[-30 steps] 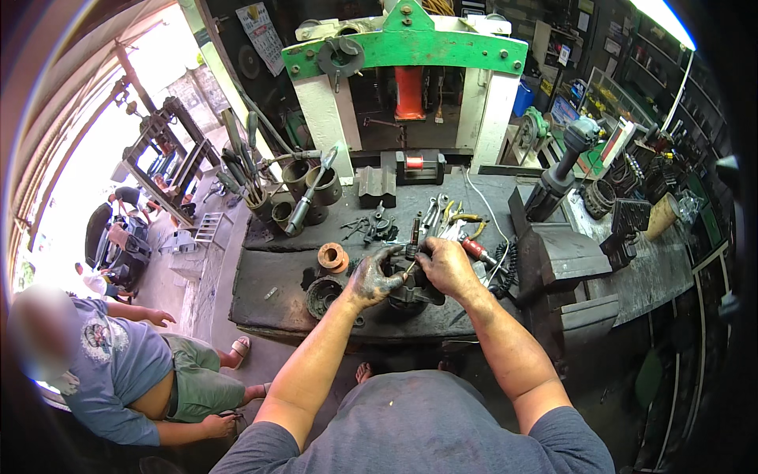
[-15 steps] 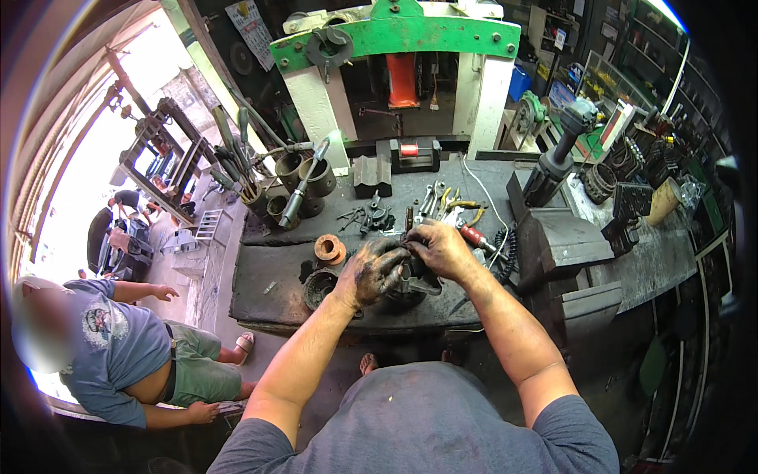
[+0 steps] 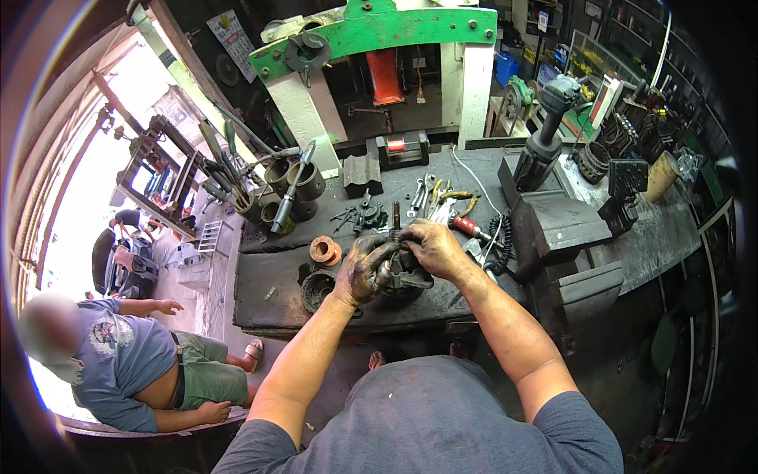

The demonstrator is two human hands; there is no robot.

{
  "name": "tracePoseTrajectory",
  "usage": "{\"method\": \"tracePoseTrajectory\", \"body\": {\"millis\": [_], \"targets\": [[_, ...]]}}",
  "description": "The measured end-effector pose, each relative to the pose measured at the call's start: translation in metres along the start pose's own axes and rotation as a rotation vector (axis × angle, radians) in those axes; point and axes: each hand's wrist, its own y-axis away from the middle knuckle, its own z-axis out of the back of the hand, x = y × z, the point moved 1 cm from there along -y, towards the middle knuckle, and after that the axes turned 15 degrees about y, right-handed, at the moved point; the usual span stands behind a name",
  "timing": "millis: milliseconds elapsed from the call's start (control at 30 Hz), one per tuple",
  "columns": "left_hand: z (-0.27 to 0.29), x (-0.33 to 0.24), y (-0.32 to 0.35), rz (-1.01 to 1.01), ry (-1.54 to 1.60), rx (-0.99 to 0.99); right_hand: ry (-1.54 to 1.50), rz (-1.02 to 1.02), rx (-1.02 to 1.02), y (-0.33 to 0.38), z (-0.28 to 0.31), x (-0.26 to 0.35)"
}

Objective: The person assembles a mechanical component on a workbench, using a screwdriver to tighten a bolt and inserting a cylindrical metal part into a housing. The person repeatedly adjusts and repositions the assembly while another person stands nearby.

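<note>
Both hands meet over a dark, greasy metal housing (image 3: 410,280) at the bench's front edge. A narrow upright metal shaft (image 3: 396,215) rises just beyond my fingertips. My left hand (image 3: 365,270), blackened with grease, has its fingers curled in at the left side of the housing. From the right, my right hand (image 3: 431,246) pinches close to the base of the shaft; the fingers hide what lies between them. Left of my left hand are a dark ring-shaped metal part (image 3: 318,292) and a rust-coloured flanged bushing (image 3: 324,250).
Behind the hands lie spanners (image 3: 422,193), yellow-handled pliers (image 3: 454,195) and a red air tool (image 3: 467,227). A large vise (image 3: 553,229) stands at right, a green-and-white press frame (image 3: 379,35) at the back. A co-worker (image 3: 142,355) is at the left.
My view has shifted slightly, so the bench sits a little further left and up. Both hands remain at the housing, and more of the shaft shows above them.
</note>
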Motion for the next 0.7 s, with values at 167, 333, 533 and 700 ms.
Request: {"method": "tracePoseTrajectory", "body": {"millis": [167, 333, 533, 700], "targets": [[0.0, -0.001, 0.001, 0.025, 0.01, 0.018, 0.042, -0.059, -0.046, 0.004, 0.002, 0.004], [-0.008, 0.002, 0.006, 0.041, 0.016, -0.052, 0.098, -0.09, -0.047, 0.004, 0.0, 0.004], [-0.016, 0.009, 0.011, 0.02, 0.023, -0.109, 0.128, 0.093, -0.014, -0.003, -0.004, -0.003], [-0.019, 0.011, 0.014, 0.117, 0.249, -0.191, 0.19, 0.184, -0.012, -0.008, -0.007, -0.007]]}}
